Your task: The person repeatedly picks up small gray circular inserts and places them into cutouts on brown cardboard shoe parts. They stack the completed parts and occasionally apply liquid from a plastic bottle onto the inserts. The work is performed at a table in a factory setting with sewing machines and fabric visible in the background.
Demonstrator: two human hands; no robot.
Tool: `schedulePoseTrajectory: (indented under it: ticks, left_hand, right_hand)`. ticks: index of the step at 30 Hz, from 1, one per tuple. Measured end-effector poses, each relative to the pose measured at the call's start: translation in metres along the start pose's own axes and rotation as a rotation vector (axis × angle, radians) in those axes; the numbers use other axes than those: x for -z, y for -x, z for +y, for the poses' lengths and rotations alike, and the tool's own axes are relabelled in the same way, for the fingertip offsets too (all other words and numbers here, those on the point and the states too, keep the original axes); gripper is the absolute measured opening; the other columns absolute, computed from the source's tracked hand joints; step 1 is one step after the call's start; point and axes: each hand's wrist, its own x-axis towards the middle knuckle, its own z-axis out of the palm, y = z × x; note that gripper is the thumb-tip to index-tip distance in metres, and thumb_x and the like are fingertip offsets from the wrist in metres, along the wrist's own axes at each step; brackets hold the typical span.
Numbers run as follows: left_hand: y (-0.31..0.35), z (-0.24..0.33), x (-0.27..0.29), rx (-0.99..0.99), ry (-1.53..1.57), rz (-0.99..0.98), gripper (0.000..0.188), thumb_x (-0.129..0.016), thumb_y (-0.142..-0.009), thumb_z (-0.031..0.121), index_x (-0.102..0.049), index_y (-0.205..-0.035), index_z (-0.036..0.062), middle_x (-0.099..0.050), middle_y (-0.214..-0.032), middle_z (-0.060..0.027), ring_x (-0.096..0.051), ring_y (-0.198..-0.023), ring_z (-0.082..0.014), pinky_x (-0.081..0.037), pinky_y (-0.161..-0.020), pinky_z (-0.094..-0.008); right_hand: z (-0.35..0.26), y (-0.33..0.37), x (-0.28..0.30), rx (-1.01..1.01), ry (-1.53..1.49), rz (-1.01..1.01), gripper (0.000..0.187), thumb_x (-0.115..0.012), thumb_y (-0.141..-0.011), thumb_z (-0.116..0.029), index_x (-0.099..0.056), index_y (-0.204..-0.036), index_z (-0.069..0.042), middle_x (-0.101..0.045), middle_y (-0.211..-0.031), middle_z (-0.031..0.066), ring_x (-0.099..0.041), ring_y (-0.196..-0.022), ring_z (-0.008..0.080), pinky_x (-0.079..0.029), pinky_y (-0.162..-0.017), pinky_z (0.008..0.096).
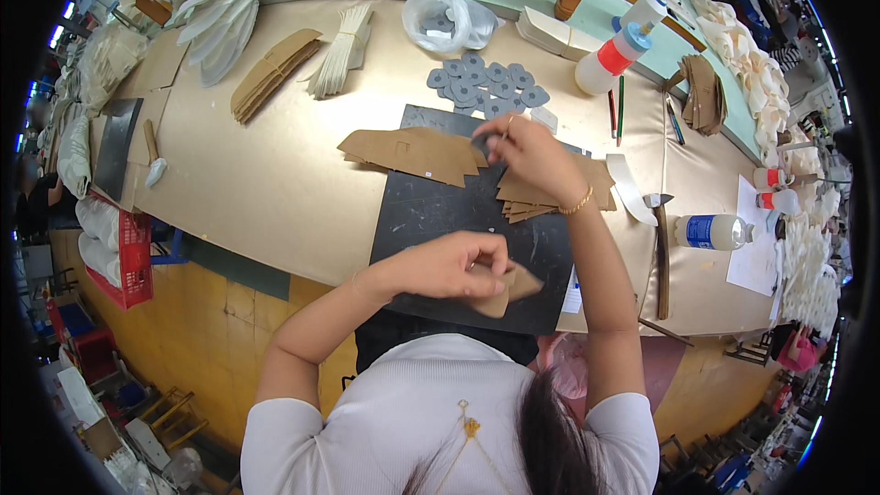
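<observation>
My left hand is closed on a small tan leather-like piece, low over the near part of a black board. Farther off, my right hand pinches what looks like a small dark grey piece, partly hidden by the fingers. Under and beside that hand lies a stack of brown cut pieces. To its left, another overlapping pile of brown pieces rests across the board's far edge. Several grey pieces with a round mark are spread just beyond the board.
A clear plastic bag stands behind the grey pieces. On the right are a hammer, a curved white strip, a clear bottle, pencils and a red-banded squeeze bottle. Bundled strips and brown bundles lie left.
</observation>
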Motion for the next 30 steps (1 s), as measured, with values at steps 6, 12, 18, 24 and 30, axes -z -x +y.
schedulePoseTrajectory:
  ticks: [6, 12, 18, 24, 30]
  left_hand:
    - [0.032, -0.017, -0.019, -0.067, -0.661, 0.202, 0.022, -0.067, -0.085, 0.017, -0.052, -0.088, 0.0031, -0.066, -0.099, -0.0151, -0.064, -0.076, -0.0286, -0.048, -0.066, -0.0362]
    - [0.047, 0.019, -0.029, 0.281, -0.369, 0.021, 0.023, -0.069, -0.087, 0.021, -0.054, -0.09, 0.0039, -0.067, -0.086, -0.0085, -0.062, -0.071, -0.0221, -0.049, -0.069, -0.0331]
    - [0.063, -0.009, -0.021, 0.138, -0.055, 0.19, 0.018, -0.072, -0.089, 0.013, -0.056, -0.093, 0.0046, -0.065, -0.09, -0.0025, -0.057, -0.078, -0.0077, -0.049, -0.071, -0.026]
    - [0.064, -0.026, -0.009, 0.3, -0.01, 0.458, 0.028, -0.076, -0.088, 0.009, -0.054, -0.104, 0.0035, -0.065, -0.088, -0.0034, -0.06, -0.079, -0.0052, -0.05, -0.064, -0.0207]
    - [0.052, -0.033, 0.011, 0.203, -0.201, 0.673, 0.031, -0.074, -0.088, 0.007, -0.054, -0.111, 0.0057, -0.063, -0.091, -0.004, -0.061, -0.082, -0.0098, -0.051, -0.066, -0.0236]
  right_hand:
    - [-0.02, 0.056, -0.045, -0.15, -0.124, -0.408, 0.016, -0.069, -0.087, -0.008, -0.067, -0.1, 0.001, -0.069, -0.075, 0.0109, -0.07, -0.067, 0.0194, -0.054, -0.066, 0.0331]
    - [-0.017, 0.09, -0.061, -0.03, -0.015, -0.085, 0.019, -0.069, -0.091, -0.018, -0.068, -0.101, -0.002, -0.064, -0.098, 0.0122, -0.066, -0.091, 0.0232, -0.051, -0.076, 0.0363]
    - [-0.005, 0.128, -0.04, -0.036, -0.484, -0.573, 0.03, -0.071, -0.092, -0.029, -0.07, -0.111, -0.006, -0.069, -0.093, 0.0094, -0.066, -0.081, 0.022, -0.052, -0.076, 0.0327]
    - [0.005, 0.143, -0.056, -0.44, -0.526, -0.328, 0.03, -0.072, -0.093, -0.029, -0.069, -0.096, 0.0, -0.069, -0.074, 0.0058, -0.063, -0.064, 0.0103, -0.051, -0.061, 0.0289]
    - [-0.003, 0.127, -0.055, -0.438, -0.257, -0.103, 0.03, -0.077, -0.086, -0.026, -0.069, -0.095, 0.001, -0.071, -0.074, 0.0119, -0.067, -0.061, 0.0175, -0.051, -0.061, 0.0309]
